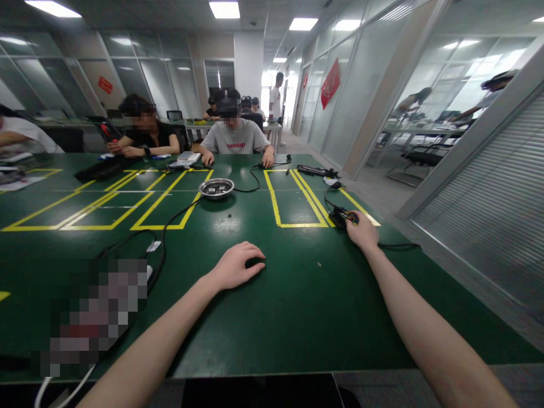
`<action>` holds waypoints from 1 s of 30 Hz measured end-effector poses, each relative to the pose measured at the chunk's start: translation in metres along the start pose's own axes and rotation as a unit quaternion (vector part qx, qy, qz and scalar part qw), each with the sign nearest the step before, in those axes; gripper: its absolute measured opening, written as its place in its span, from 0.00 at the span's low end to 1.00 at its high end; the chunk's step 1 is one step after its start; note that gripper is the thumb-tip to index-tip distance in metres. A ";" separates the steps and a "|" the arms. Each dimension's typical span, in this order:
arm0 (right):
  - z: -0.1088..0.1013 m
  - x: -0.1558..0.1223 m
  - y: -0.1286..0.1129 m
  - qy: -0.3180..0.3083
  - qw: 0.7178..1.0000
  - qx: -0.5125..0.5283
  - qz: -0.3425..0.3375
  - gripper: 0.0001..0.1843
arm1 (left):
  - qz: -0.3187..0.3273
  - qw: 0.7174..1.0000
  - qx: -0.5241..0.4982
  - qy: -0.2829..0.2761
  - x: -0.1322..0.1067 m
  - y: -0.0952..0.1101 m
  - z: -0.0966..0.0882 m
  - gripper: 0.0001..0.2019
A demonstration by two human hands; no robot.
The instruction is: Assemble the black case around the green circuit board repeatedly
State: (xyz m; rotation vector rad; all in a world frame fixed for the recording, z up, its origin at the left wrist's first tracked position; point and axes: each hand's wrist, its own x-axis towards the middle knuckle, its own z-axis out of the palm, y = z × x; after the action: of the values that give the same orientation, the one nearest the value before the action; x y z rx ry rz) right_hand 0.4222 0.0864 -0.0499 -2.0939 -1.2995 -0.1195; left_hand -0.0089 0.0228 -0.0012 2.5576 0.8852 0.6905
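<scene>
My left hand (236, 265) rests palm down on the green table (272, 306), its fingers curled over a small black object (255, 262) that mostly hides under them. My right hand (362, 230) reaches out to the right and closes on a small black device (342, 217) with coloured wires, lying at the corner of a yellow taped rectangle (297, 198). A black cable (397, 246) runs from that device toward the table's right edge.
A round metal dish (216, 187) with small parts sits mid-table, a black cable (170, 226) curving past it. A black tool (317, 170) lies at the far right. Two people sit at the far edge, with others behind them. A blurred patch (96, 314) covers the near left.
</scene>
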 end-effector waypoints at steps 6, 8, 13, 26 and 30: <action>-0.008 -0.014 -0.032 -0.054 0.998 -0.032 -0.017 0.24 | 0.003 1.000 -0.001 -0.002 0.000 0.000 -0.001 0.08; -0.009 -0.020 -0.044 -0.080 0.995 -0.028 -0.047 0.23 | 0.004 1.000 0.000 -0.002 0.000 0.001 -0.001 0.07; -0.001 -0.050 -0.081 -0.132 0.974 0.051 -0.178 0.20 | 0.001 1.000 0.009 0.001 0.001 0.000 0.001 0.08; -0.020 -0.148 -0.160 -0.305 0.778 0.246 -0.492 0.21 | 0.014 0.999 0.030 0.030 0.000 0.002 -0.013 0.19; -0.022 -0.144 -0.159 -0.268 0.794 0.250 -0.485 0.19 | 0.003 0.998 0.054 0.013 0.001 -0.001 -0.012 0.23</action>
State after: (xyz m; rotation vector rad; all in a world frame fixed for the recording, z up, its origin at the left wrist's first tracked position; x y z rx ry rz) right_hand 0.2244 0.0090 -0.0135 -0.8583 -2.3351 0.3771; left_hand -0.0157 0.0259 0.0087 2.6522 0.9488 0.6969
